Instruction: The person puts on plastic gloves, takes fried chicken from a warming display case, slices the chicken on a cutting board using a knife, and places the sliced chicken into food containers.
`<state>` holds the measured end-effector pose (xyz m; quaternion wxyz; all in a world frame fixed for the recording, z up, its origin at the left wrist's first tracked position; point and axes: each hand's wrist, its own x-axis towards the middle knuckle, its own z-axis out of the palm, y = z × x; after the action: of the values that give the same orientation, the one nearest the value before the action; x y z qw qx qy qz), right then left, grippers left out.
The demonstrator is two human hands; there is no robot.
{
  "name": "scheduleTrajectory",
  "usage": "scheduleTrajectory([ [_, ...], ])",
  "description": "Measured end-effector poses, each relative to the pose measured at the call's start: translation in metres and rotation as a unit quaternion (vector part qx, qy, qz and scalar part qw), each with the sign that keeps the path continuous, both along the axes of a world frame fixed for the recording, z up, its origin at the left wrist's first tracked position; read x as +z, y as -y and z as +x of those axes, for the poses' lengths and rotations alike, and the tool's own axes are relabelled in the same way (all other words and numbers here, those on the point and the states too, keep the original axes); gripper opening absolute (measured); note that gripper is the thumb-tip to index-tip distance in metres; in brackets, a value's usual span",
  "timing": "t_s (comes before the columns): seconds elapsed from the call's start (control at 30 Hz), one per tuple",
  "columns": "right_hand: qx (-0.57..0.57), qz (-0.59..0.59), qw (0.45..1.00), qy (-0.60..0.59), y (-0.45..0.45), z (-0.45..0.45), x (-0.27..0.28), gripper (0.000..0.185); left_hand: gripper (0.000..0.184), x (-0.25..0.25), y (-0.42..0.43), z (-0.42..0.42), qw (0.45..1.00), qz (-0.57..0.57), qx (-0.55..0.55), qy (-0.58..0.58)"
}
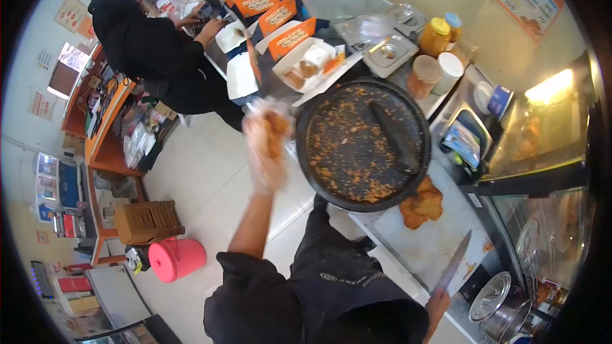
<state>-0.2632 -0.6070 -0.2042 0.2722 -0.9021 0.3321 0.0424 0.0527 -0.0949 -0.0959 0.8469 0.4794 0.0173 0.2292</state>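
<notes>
My left hand point(260, 156), in a clear plastic glove and blurred by motion, is closed around a piece of fried chicken point(276, 132). It is held up just left of a wide black stone mortar point(331, 146) with orange-brown crumbs over its inside. A dark pestle point(390, 134) leans across the mortar's right side. Low on the right, my right hand point(437, 308) grips a knife point(455, 261), its blade pointing up over a white cutting board point(395, 236). Another flat fried piece point(422, 204) lies on that board, beside the mortar's rim.
Open food boxes point(306, 67) with orange lids line the counter ahead. A co-worker in black point(153, 44) reaches over boxes at far left. Sauce bottles point(435, 35), lidded metal containers point(389, 54) and a lit glass display point(539, 121) stand right. A pink bucket point(177, 259) sits on the floor.
</notes>
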Motion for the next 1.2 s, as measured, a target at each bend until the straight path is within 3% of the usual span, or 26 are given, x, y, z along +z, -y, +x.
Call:
scheduleTrajectory([
  [0.07,-0.136,0.068,0.987,-0.046,-0.017,0.020,-0.001,0.030,0.035,-0.015,-0.103,0.040,0.994,0.033,0.031,-0.099],
  [0.1,-0.143,0.078,0.986,-0.037,-0.027,0.026,-0.004,0.030,0.043,0.000,-0.118,0.063,0.968,0.004,0.177,-0.176],
  [0.13,-0.148,0.083,0.985,-0.027,-0.032,0.031,-0.008,0.030,0.041,0.007,-0.142,0.088,0.944,0.024,0.215,-0.249],
  [0.2,-0.141,0.074,0.987,-0.025,-0.038,0.046,-0.014,0.030,0.035,-0.011,-0.194,0.131,0.923,0.096,0.160,-0.337],
  [0.27,-0.118,0.048,0.990,-0.053,-0.040,0.047,-0.020,0.031,0.029,-0.038,-0.221,0.160,0.873,0.299,0.097,-0.372],
  [0.3,-0.127,0.054,0.989,-0.054,-0.045,0.049,-0.016,0.030,0.042,-0.049,-0.239,0.170,0.833,0.399,0.007,-0.383],
  [0.37,-0.144,0.064,0.986,-0.062,-0.059,0.058,0.004,0.030,0.049,-0.067,-0.267,0.187,0.770,0.523,0.033,-0.363],
  [0.47,-0.161,0.049,0.984,-0.053,-0.070,0.059,0.020,0.030,0.058,-0.009,-0.256,0.178,0.672,0.593,0.022,-0.442],
  [0.53,-0.156,0.042,0.985,-0.056,-0.072,0.056,0.025,0.029,0.047,0.002,-0.255,0.173,0.510,0.786,-0.034,-0.348],
  [0.67,-0.193,0.080,0.977,-0.039,-0.066,0.047,0.022,0.030,0.032,-0.020,-0.239,0.175,0.515,0.816,-0.024,-0.261],
  [0.73,-0.155,0.044,0.985,-0.056,-0.063,0.048,0.023,0.030,0.029,-0.019,-0.237,0.178,0.493,0.851,0.010,-0.181],
  [0.77,-0.138,0.025,0.988,-0.066,-0.061,0.048,0.025,0.030,0.031,-0.037,-0.244,0.183,0.513,0.840,0.019,-0.176],
  [0.87,-0.146,0.026,0.987,-0.053,-0.073,0.057,0.044,0.032,0.031,-0.056,-0.252,0.177,0.420,0.854,-0.086,-0.293],
  [0.9,-0.035,-0.124,0.992,-0.017,-0.071,0.060,0.035,0.034,0.031,-0.079,-0.274,0.182,0.374,0.887,-0.107,-0.247],
  [0.93,-0.076,-0.056,0.995,-0.044,-0.065,0.048,0.037,0.037,0.033,-0.095,-0.298,0.179,0.354,0.901,-0.124,-0.218],
  [0.97,-0.100,-0.019,0.995,-0.001,-0.058,0.042,0.020,0.038,0.036,-0.081,-0.280,0.162,0.462,0.870,-0.006,-0.174],
  [1.0,-0.120,-0.058,0.991,0.000,-0.080,0.054,0.039,0.038,0.041,-0.031,-0.225,0.153,0.440,0.837,-0.057,-0.321],
  [1.03,-0.122,-0.059,0.991,0.011,-0.052,0.019,0.003,0.036,0.036,-0.035,-0.224,0.147,0.502,0.838,-0.007,-0.214],
  [1.07,-0.100,-0.068,0.991,0.058,-0.056,0.017,0.003,0.036,0.032,-0.037,-0.222,0.140,0.543,0.834,0.042,-0.091],
  [1.1,-0.175,-0.020,0.984,-0.004,-0.057,0.018,-0.001,0.037,0.029,-0.039,-0.220,0.132,0.558,0.825,0.090,0.026],
  [1.13,-0.095,-0.068,0.993,0.003,-0.054,0.016,-0.002,0.036,0.028,0.038,-0.081,0.085,0.668,0.717,0.162,-0.112],
  [1.17,-0.147,0.058,0.987,-0.038,-0.051,0.012,0.004,0.035,0.029,0.002,-0.098,0.081,0.652,0.747,0.123,0.032],
  [1.2,-0.149,0.045,0.987,-0.037,-0.044,0.011,0.006,0.033,0.028,0.009,-0.032,0.054,0.643,0.759,0.045,0.088],
])
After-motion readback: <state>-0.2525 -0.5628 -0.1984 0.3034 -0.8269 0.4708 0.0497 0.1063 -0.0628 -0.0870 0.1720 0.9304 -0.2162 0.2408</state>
